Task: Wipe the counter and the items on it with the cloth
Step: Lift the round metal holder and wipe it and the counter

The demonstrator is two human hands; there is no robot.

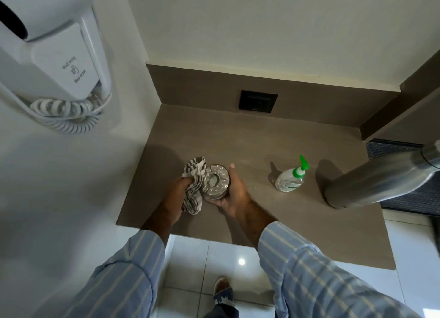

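My right hand (234, 191) holds a round glass dish (216, 182), like an ashtray, lifted just above the brown counter (273, 155) and tilted toward me. My left hand (177, 193) grips a bunched grey-and-white striped cloth (194, 186) and presses it against the dish's left rim. Both hands are over the counter's front left part. To the right, a clear pump bottle with a green nozzle (291, 177) stands on the counter, apart from both hands.
A large steel cylinder (381, 177) leans over the counter's right side. A black wall socket (258, 101) sits in the backsplash. A white wall-hung hair dryer (59, 65) with a coiled cord juts out at upper left. White floor tiles and my foot (222, 291) lie below.
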